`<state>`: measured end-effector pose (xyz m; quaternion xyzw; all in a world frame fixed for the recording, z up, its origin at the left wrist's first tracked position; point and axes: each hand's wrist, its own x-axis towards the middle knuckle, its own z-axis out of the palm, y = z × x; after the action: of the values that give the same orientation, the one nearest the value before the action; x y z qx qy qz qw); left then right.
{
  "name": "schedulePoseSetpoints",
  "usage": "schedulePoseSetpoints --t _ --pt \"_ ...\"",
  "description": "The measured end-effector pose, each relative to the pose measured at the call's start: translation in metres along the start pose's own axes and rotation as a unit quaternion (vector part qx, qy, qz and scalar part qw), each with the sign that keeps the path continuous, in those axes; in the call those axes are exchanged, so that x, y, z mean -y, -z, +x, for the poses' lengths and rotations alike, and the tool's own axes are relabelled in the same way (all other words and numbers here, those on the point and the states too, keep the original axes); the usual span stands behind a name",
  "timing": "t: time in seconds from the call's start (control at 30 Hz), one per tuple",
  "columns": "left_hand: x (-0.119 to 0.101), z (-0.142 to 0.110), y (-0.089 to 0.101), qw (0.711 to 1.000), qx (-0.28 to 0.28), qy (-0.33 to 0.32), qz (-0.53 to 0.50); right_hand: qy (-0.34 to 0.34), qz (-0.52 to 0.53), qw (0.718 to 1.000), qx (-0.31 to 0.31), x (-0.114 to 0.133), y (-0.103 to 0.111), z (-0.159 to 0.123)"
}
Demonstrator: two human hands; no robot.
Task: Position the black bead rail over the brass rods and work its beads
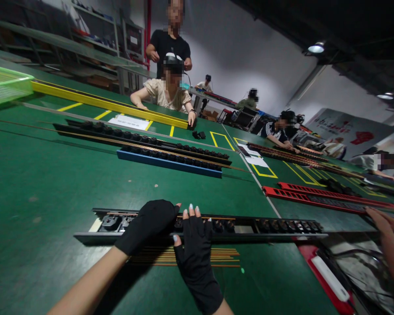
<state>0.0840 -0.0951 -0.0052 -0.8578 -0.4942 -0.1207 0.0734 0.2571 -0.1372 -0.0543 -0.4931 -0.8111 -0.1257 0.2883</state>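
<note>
Across the black rail (265, 238), fingers of the right hand (195, 245) lie extended, thumb apart, no grip visible. Left hand (151, 225) curls over the rail at ten o'clock to it; fingers partly hidden, can't tell if they hold anything. Black inserts (110, 222) sit inside the rail. Loose rods (225, 258) on the desk (85, 188) at six o'clock, blue rail (170, 165) at eleven. Step reads as adjusting or pressing inside the rail; next move calls for steady, even pressure.

A green basket (8, 94) sits at left, red slotted strips (289, 195) at right.
</note>
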Motion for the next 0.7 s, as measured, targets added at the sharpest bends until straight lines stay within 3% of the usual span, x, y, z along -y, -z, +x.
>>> schedulePoseSetpoints --t 0.17,0.43,0.7 --pt "-0.002 0.001 0.004 0.997 0.048 -0.005 0.059 -0.012 -0.022 1.000 0.000 -0.016 -0.004 0.000" --pt "0.002 0.000 0.000 0.999 0.029 -0.013 0.039 -0.005 -0.014 1.000 0.005 -0.016 -0.005 -0.001" --pt "0.000 0.001 -0.001 1.000 0.001 0.000 0.012 -0.058 -0.047 0.997 -0.020 -0.026 -0.008 -0.007"
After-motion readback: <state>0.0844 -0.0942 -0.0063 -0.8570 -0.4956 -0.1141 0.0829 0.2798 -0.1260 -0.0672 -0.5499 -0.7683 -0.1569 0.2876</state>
